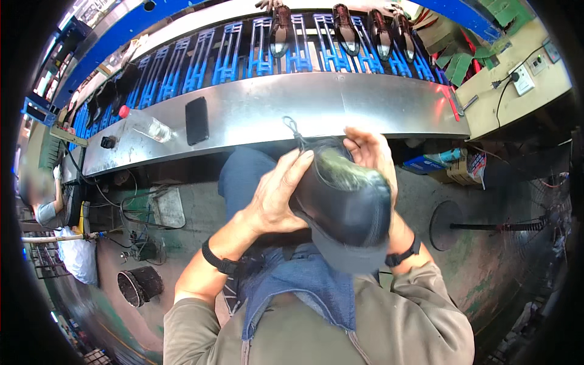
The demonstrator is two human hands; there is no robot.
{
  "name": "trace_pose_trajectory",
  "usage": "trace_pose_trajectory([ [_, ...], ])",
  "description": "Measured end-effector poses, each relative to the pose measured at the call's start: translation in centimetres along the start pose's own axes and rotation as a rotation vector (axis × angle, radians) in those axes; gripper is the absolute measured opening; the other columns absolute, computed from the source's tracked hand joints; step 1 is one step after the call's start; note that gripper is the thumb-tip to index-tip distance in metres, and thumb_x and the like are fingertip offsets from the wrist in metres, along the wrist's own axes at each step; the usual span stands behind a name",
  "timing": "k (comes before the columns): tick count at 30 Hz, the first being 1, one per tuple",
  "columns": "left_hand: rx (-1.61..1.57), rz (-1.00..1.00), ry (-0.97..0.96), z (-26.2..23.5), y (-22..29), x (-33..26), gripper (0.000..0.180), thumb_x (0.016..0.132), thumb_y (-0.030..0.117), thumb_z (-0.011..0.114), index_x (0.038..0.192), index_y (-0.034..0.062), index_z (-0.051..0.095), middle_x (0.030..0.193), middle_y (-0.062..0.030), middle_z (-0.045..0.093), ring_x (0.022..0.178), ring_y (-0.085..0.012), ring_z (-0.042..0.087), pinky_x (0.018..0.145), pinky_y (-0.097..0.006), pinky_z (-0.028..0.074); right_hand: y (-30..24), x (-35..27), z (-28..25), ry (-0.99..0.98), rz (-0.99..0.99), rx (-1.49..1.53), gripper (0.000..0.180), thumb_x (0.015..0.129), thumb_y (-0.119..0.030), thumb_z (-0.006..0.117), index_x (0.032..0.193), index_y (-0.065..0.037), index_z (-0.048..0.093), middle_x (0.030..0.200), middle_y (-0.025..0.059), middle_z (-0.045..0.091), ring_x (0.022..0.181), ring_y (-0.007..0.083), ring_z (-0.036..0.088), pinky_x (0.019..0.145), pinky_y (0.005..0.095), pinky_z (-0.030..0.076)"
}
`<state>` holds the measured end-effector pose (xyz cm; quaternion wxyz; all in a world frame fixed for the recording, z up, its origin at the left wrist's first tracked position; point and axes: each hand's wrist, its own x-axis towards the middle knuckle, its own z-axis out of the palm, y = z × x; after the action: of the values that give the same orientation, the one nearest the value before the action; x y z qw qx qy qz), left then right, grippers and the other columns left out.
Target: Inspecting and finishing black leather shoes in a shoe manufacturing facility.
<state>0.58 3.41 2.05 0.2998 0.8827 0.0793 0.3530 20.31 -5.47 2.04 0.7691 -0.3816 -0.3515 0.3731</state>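
A black shoe (348, 204) is held up in front of my chest, its rounded end tilted toward me. A yellow-green area shows along its top, and a thin dark cord loop (292, 126) sticks out at the far end. My left hand (278, 193) grips the shoe's left side, thumb and fingers pressed against it. Along the right side lies my right hand (378, 157), its fingers curved about the far end and its palm partly hidden by the shoe. The near end of the shoe is blurred, so its edge is hard to make out.
A metal bench (255, 109) runs across ahead, bearing a black phone (196, 121) and a plastic bottle (149, 126). Beyond it, brown shoes (346, 30) sit on blue racks (228, 55). A dark bucket (140, 286) stands on the floor left; another person (52, 194) is at far left.
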Motion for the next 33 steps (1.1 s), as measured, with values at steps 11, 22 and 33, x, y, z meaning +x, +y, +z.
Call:
trace_pose_trajectory([
  [11, -0.693, -0.676, 0.44, 3.2, 0.5, -3.9, 0.092, 0.084, 0.032, 0.079, 0.152, -0.0023, 0.027, 0.144, -0.0177, 0.046, 0.138, -0.0276, 0.043, 0.116, -0.041, 0.034, 5.1, -2.4, 0.2, -0.345, 0.376, 0.024, 0.078, 0.092, -0.013, 0.073, 0.154, 0.001, 0.028, 0.151, 0.0165, 0.043, 0.141, 0.0261, 0.042, 0.118, 0.0404, 0.032],
  [22, -0.479, -0.658, 0.193, 3.1, -4.0, -1.6, 0.081, 0.089, 0.016, 0.074, 0.154, -0.0036, 0.029, 0.143, -0.0174, 0.048, 0.134, -0.0268, 0.048, 0.114, -0.039, 0.036, 7.1, 1.8, -1.6, -0.378, 0.264, -0.306, 0.091, 0.087, -0.045, 0.077, 0.155, -0.003, 0.034, 0.15, 0.016, 0.046, 0.141, 0.0255, 0.041, 0.119, 0.0419, 0.028],
  [33, -0.488, -0.772, 0.5, 6.1, -7.4, -2.7, 0.062, 0.094, 0.012, 0.069, 0.146, -0.0092, 0.042, 0.142, -0.0188, 0.052, 0.131, -0.0239, 0.051, 0.113, -0.034, 0.037, 12.4, 1.9, -0.3, -0.184, 0.277, -0.392, 0.053, 0.097, -0.028, 0.067, 0.141, -0.003, 0.052, 0.134, 0.0154, 0.06, 0.124, 0.0216, 0.056, 0.107, 0.0352, 0.043],
])
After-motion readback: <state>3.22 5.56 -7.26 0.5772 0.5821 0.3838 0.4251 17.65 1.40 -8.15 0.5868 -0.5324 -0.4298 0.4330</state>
